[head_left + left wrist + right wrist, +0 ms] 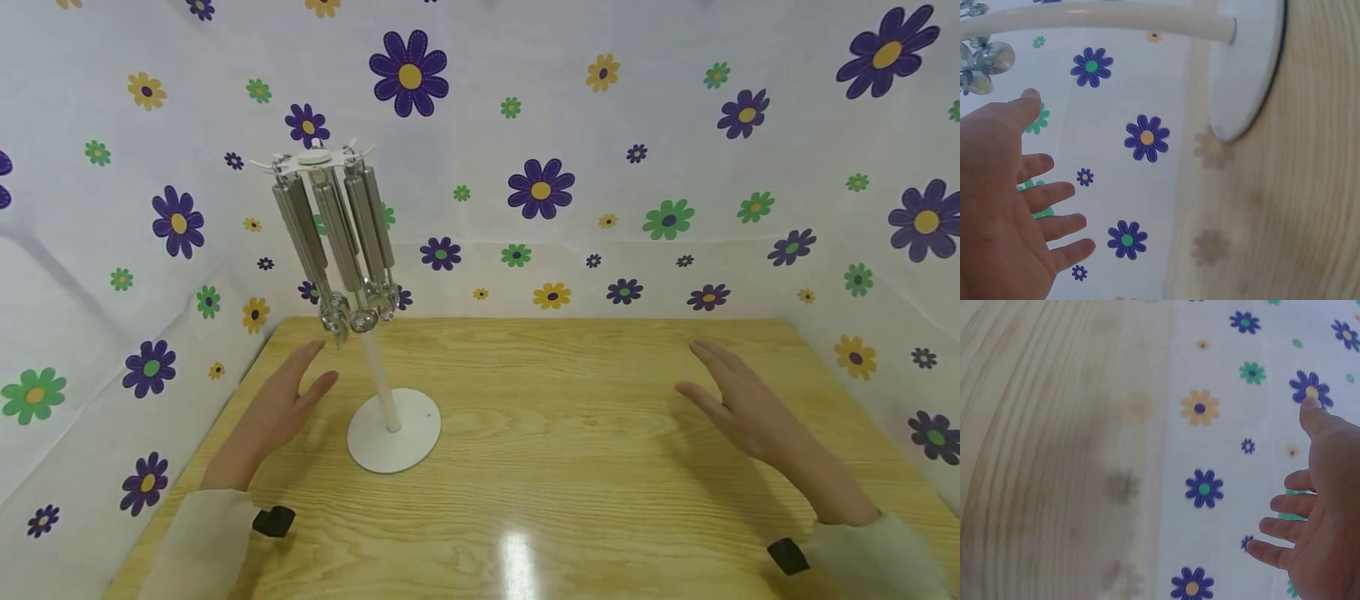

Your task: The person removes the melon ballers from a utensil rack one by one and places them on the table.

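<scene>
A white stand with a round base (394, 450) stands on the left part of the table, its pole (381, 379) rising to a top holder (313, 157). Several metal utensils with long silver handles (341, 237) hang from it, heads downward. Just left of the stand is my left hand (273, 408), fingers extended, touching nothing; the left wrist view shows its palm (997, 212) beside the white pole (1104, 15). On the right side my right hand (750, 412) is held above the table with fingers extended and holds nothing; its palm (1329, 519) shows in the right wrist view.
The wooden table (555, 433) reaches back to a white cloth (480, 133) printed with purple, green and yellow flowers. This cloth also hangs along the left and right sides. Black bands (274, 522) are at both wrists, by the light sleeves (202, 542).
</scene>
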Demonstrator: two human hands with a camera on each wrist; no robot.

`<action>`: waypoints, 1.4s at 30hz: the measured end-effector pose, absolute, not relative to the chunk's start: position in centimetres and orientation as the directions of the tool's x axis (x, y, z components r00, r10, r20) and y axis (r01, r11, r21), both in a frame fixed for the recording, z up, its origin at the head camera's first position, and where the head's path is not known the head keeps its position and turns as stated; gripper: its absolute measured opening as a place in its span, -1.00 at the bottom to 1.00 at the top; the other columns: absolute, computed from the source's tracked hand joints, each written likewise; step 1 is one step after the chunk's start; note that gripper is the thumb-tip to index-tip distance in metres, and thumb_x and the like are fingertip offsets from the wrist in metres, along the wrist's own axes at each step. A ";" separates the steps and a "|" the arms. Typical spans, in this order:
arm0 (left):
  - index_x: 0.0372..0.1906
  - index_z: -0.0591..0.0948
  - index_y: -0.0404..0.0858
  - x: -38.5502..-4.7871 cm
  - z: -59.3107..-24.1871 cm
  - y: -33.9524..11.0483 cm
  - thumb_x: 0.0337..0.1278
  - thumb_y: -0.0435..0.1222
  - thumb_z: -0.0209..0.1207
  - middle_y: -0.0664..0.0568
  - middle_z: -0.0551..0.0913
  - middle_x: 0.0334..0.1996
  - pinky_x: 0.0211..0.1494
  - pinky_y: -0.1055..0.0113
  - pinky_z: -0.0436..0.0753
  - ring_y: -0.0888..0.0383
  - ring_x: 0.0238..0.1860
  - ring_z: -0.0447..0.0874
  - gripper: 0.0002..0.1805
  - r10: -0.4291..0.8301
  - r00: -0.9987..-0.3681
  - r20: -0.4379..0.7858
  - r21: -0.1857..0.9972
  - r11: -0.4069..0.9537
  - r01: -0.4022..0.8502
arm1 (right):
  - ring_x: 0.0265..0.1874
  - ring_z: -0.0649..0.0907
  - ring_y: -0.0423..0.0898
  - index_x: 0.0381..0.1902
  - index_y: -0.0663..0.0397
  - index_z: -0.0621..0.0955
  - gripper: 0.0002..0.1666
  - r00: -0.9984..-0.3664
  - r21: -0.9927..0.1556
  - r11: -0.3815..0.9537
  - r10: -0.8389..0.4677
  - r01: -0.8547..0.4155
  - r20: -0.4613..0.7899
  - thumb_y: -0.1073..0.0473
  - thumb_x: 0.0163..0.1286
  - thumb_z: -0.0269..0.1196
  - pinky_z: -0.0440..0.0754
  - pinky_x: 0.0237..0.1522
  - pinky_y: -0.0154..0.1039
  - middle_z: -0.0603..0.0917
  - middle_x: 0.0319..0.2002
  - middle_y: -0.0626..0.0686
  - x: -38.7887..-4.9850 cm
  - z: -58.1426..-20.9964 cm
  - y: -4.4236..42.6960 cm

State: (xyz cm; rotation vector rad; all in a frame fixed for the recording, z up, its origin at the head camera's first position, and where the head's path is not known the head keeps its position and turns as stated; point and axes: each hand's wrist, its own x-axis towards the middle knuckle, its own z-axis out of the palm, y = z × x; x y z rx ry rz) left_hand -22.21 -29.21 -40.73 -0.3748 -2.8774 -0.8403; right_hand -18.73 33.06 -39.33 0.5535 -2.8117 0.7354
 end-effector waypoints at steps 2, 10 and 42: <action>0.62 0.14 -0.30 -22.0 -40.4 -28.8 0.62 0.07 -0.04 -0.32 0.19 0.56 0.41 -0.39 0.27 -0.41 0.50 0.17 -0.25 0.192 -0.955 0.227 0.555 0.781 0.288 | 0.46 0.17 0.52 0.57 0.38 0.15 -0.18 -0.914 -0.446 0.801 -0.307 -0.399 0.267 -0.02 0.64 0.13 0.10 0.39 0.50 0.17 0.51 0.49 -18.6 -38.9 32.1; 0.48 0.38 -0.35 -21.0 -38.0 -27.4 0.63 -0.14 0.03 -0.25 0.54 0.32 0.29 0.12 0.57 -0.22 0.25 0.56 -0.46 0.090 -0.871 0.483 0.623 0.663 0.414 | 0.44 0.30 0.42 0.53 0.29 0.29 -0.28 -0.899 -0.501 0.748 -0.338 -0.436 0.279 -0.01 0.63 0.16 0.32 0.29 0.47 0.32 0.48 0.38 -18.2 -37.1 28.0; 0.25 0.62 -0.27 -16.3 -24.4 -20.2 0.53 -0.25 0.12 0.01 0.68 0.03 0.08 0.51 0.61 0.22 -0.03 0.69 -0.66 -0.284 -0.681 0.675 0.714 0.485 0.505 | -0.08 0.72 -0.14 0.16 0.19 0.68 -0.66 -0.747 -0.594 0.455 -0.432 -0.664 0.505 0.27 0.46 0.34 0.74 -0.11 -0.15 0.75 0.04 0.03 -18.4 -33.9 13.7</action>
